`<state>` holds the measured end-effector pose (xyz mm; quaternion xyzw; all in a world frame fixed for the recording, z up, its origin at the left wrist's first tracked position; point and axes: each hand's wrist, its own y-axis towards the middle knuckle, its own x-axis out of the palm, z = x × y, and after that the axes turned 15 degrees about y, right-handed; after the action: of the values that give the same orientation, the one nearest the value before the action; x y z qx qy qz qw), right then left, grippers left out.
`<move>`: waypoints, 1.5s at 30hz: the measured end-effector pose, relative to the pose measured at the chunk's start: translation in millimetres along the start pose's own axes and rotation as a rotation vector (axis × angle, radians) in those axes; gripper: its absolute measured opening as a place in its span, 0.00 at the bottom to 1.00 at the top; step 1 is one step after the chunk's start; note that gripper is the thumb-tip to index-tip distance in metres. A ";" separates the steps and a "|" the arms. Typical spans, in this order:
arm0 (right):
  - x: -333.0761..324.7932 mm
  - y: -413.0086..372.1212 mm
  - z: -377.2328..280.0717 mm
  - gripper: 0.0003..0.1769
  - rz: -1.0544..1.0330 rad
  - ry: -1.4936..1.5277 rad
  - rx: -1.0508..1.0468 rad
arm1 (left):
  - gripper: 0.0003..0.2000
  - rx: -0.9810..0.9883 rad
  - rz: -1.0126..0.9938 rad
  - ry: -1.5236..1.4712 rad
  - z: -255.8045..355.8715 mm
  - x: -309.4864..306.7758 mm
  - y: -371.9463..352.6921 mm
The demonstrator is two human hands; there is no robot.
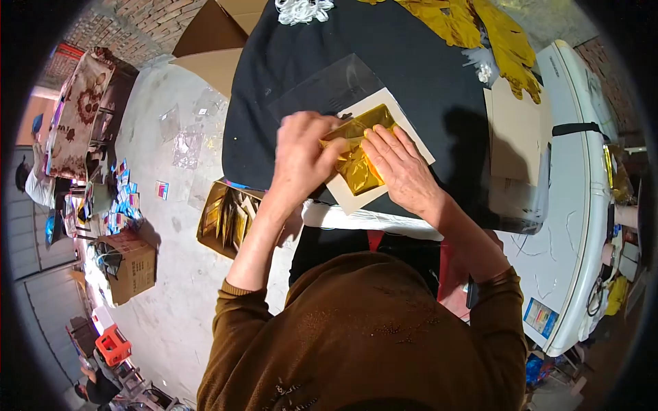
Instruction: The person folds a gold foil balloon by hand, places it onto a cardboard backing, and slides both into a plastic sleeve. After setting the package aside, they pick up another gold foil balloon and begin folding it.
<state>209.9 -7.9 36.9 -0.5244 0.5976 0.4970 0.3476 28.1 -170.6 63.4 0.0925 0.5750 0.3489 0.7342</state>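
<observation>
A shiny gold foil piece (361,171) lies on a cream card (351,200), tilted on the black-covered table (301,75). My right hand (401,168) rests flat on the foil's right part, its fingers stretched out. At the foil's left edge is my left hand (303,147), its fingers curled; the thumb touches the foil, and whether anything is pinched is too blurred to tell. Behind the card lies a clear plastic sleeve (329,89).
Gold foil pieces (507,48) and white string (303,10) lie at the table's far side. Cream boards (514,130) lie at the right, beside a white appliance (569,205). An open box of gold packets (226,219) stands on the floor at left.
</observation>
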 end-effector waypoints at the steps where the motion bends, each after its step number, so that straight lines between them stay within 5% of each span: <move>1: 0.6 0.2 -0.1 0.28 0.014 0.004 0.007 | 0.17 -0.145 0.053 -0.052 -3.1 -1.9 -6.7; 3: 3.6 1.0 -0.6 0.28 0.057 0.010 0.028 | 0.27 -0.468 0.061 -0.235 -10.5 -3.9 -27.0; 6: 2.4 8.5 -3.2 0.29 0.104 -0.001 0.064 | 0.31 -0.903 0.107 -0.899 2.7 -12.1 -29.5; 9: 7.0 14.4 -5.4 0.29 0.150 -0.030 0.083 | 0.30 -0.968 -0.059 -1.393 -3.5 -6.2 -18.8; 13: 8.8 20.5 -8.0 0.30 0.202 -0.001 0.099 | 0.31 -0.998 -0.201 -1.679 6.3 4.2 -2.7; 28: -6.9 39.4 -4.1 0.31 0.303 -0.170 0.063 | 0.21 -0.885 -0.317 -1.533 18.6 -2.9 -2.8; 37: -16.7 62.0 -0.4 0.29 0.329 -0.240 0.022 | 0.18 -0.779 -0.194 -1.393 21.2 7.1 6.7; 45: -4.0 63.6 -6.4 0.26 0.358 -0.214 -0.020 | 0.14 -1.069 -0.332 -1.392 12.0 -1.8 -5.8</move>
<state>149.5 -15.7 57.0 -0.3572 0.6361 0.6097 0.3100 41.2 -172.9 65.6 -0.1557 -0.2346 0.3242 0.9031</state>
